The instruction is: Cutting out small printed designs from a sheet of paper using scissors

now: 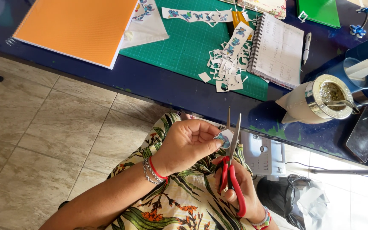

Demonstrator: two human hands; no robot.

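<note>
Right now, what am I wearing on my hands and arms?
Both forearms are bare, no sleeves. The left hand has a silver chain bracelet and a thin red cord bracelet at the wrist. The right hand has a multicoloured beaded bracelet.

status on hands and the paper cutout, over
Left hand pinches the small paper cutout. Right hand works red-handled scissors, blades open around the cutout edge. Paper scraps on green cutting mat; nothing blocking.

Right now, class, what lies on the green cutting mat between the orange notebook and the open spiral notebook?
In the head view, paper scraps and a sticker strip lie on the green cutting mat between them.
</note>
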